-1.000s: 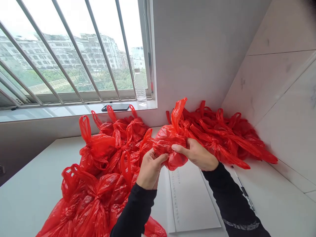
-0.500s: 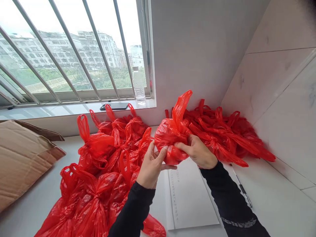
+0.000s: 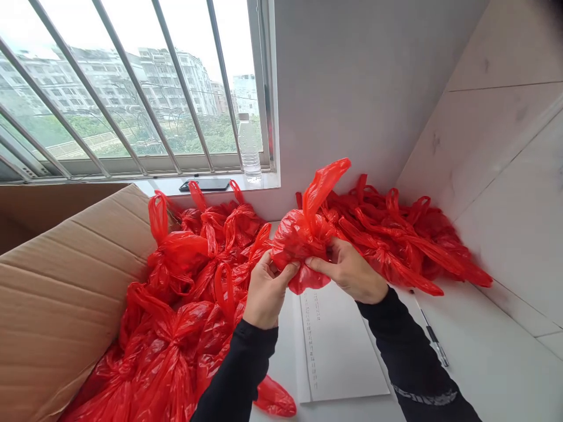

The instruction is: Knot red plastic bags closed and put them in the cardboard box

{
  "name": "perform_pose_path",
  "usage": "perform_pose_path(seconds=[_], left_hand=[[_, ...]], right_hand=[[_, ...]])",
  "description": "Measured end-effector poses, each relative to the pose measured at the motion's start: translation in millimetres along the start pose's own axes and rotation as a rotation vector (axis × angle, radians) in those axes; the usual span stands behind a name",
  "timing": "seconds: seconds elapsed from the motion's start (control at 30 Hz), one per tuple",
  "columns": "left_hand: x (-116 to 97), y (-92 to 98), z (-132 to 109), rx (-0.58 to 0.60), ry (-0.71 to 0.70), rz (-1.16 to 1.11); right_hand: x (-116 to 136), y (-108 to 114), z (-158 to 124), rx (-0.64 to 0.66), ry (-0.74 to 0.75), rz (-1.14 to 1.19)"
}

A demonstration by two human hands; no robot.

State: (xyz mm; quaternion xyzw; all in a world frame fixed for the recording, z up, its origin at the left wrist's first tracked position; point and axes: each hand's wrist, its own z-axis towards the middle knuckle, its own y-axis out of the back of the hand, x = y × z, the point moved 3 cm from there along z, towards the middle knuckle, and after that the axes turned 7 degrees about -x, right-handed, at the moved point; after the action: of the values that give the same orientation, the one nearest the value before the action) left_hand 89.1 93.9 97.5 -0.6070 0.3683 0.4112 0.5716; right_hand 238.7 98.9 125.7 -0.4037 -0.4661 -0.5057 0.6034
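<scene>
A knotted red plastic bag [image 3: 301, 237] is held up between my two hands over the table, its handle loop sticking up to the right. My left hand [image 3: 268, 287] grips the bag's lower left side, thumb in front. On the lower right side, my right hand [image 3: 352, 271] pinches it with the thumb across the front. What the bag contains cannot be made out. Below it lies a notebook [image 3: 343, 351] with handwritten columns of figures on its open page.
Tied red bags [image 3: 176, 328] are heaped on the left, with another heap of red bags [image 3: 396, 234] against the right wall. A cardboard box [image 3: 79, 281] stands far left. A pen [image 3: 433, 337] lies right of the notebook. The windowsill carries a phone [image 3: 206, 185] and a water bottle [image 3: 249, 149].
The cardboard box on the left has moved right and up, now against the left heap of bags. The held bag has shifted slightly left, its handle leaning more to the right.
</scene>
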Motion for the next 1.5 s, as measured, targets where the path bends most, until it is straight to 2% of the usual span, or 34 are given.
perform_pose_path(seconds=[0.1, 0.2, 0.3, 0.5, 0.63, 0.7, 0.77, 0.8, 0.87, 0.93, 0.97, 1.0, 1.07, 1.2, 1.27, 1.33, 1.43, 1.47, 1.5], left_hand=[[-2.1, -3.1, -3.0, 0.023, 0.068, 0.003], [-2.6, -8.8, -7.7, 0.145, 0.182, 0.019], [-3.7, -11.0, -9.4, 0.247, 0.178, -0.016], [-5.6, -8.8, -7.6, 0.207, 0.133, 0.064], [-5.3, -6.3, -6.7, 0.233, 0.189, 0.188], [-5.8, 1.3, -5.5, 0.114, 0.142, 0.269], [-9.7, 10.6, -7.1, -0.079, 0.0, 0.34], [-11.2, 13.3, -9.7, -0.131, -0.046, 0.348], [-10.6, 12.8, -17.0, -0.088, -0.002, 0.284], [-7.5, 8.8, -24.9, 0.029, 0.161, 0.131], [-6.6, 8.1, -28.2, 0.051, 0.228, 0.053], [-6.4, 9.6, -30.4, 0.033, 0.269, -0.009], [-7.0, 18.8, -33.3, -0.078, 0.288, -0.065], [-17.2, 52.1, -43.2, -0.299, 0.221, -0.003], [-35.5, 70.3, -52.7, -0.352, 0.186, 0.031], [-69.9, 89.3, -64.0, -0.391, 0.142, 0.067], [-154.5, 123.8, -81.0, -0.445, -0.046, 0.228], [-188.4, 138.7, -86.7, -0.488, -0.157, 0.319], [-220.1, 155.9, -91.9, -0.536, -0.208, 0.344]], right_hand=[[-0.7, 2.2, 0.1, -0.036, -0.006, -0.001], [-3.3, 6.9, 1.4, -0.111, 0.018, 0.02], [-6.2, 10.1, 2.5, -0.154, 0.03, 0.012], [-8.9, 10.7, 3.6, -0.15, 0.033, -0.004], [-7.0, 11.7, 4.2, -0.161, 0.062, -0.05], [-3.3, 11.1, 3.6, -0.167, 0.083, -0.11], [1.1, 7.9, 1.7, -0.183, 0.106, -0.224], [2.8, 4.8, 0.1, -0.192, 0.115, -0.299], [3.8, -5.7, -4.4, -0.186, 0.123, -0.454], [2.3, -21.8, -10.9, -0.121, 0.141, -0.57], [1.3, -30.9, -14.9, -0.072, 0.159, -0.607], [0.6, -40.0, -19.3, -0.018, 0.18, -0.631], [1.4, -55.8, -28.5, 0.097, 0.218, -0.635], [13.7, -72.9, -47.2, 0.298, 0.24, -0.51], [20.8, -75.8, -56.8, 0.31, 0.238, -0.475], [23.2, -79.1, -66.7, 0.28, 0.227, -0.469], [17.2, -96.5, -81.4, 0.325, 0.204, -0.455], [15.1, -107.9, -85.4, 0.361, 0.202, -0.45], [14.5, -122.8, -88.6, 0.396, 0.208, -0.446]])
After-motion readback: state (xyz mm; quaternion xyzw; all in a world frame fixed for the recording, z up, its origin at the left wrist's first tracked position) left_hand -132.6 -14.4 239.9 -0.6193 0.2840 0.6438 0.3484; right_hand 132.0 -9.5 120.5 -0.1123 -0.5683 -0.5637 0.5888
